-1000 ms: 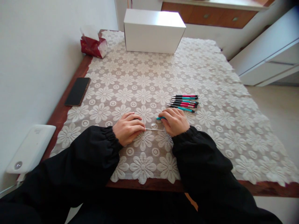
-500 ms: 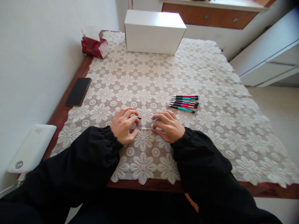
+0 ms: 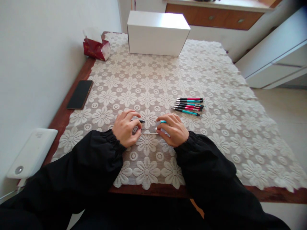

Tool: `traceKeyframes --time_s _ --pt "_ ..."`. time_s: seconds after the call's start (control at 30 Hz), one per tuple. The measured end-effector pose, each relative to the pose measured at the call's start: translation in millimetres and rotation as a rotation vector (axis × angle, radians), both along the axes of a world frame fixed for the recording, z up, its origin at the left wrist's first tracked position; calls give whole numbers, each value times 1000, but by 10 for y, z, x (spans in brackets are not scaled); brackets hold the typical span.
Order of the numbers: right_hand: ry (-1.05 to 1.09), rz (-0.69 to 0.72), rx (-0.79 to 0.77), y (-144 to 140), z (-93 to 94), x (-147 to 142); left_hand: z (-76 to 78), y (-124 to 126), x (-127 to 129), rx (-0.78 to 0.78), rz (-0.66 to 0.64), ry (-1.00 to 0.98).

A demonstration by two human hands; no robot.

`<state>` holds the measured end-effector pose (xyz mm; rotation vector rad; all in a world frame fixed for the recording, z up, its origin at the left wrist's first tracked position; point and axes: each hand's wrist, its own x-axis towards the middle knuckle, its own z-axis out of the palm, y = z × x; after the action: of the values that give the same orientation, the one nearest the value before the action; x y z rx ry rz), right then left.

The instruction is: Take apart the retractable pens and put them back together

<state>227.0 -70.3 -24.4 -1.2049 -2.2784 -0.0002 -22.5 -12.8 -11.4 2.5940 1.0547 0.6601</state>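
My left hand [image 3: 125, 128] pinches a black pen part [image 3: 142, 121] whose tip sticks out past the fingers. My right hand [image 3: 173, 129] holds a teal pen barrel [image 3: 163, 121], mostly hidden under the fingers. A thin white refill [image 3: 150, 133] lies on the lace cloth between both hands, its ends at the fingertips. A row of several assembled pens [image 3: 189, 104], teal, pink and black, lies just beyond my right hand.
A lace cloth [image 3: 216, 95] covers the wooden table. A white box [image 3: 157, 32] stands at the far edge, a red tissue pack [image 3: 96, 48] at its left. A black phone [image 3: 80, 94] lies by the left edge, a white device [image 3: 31, 151] beside the table.
Both hands have shifted slightly left and drawn closer together. The black pen part now shows in my left fingers, and the refill lies shorter between the hands.
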Motion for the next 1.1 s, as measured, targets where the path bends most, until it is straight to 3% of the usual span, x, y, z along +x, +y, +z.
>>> traceKeyframes --time_s 0.2,0.43,0.87,1.1 --pt "-18 -102 -34 18 10 51 3 -4 0 -1 -5 3" --pt "-33 -112 -62 20 -35 46 -1 -3 -2 -7 -9 -1" --pt "13 -135 10 56 45 169 -3 1 -18 10 -2 -30" --pt "-43 -219 -19 94 -56 278 -34 89 -57 18 47 -70"
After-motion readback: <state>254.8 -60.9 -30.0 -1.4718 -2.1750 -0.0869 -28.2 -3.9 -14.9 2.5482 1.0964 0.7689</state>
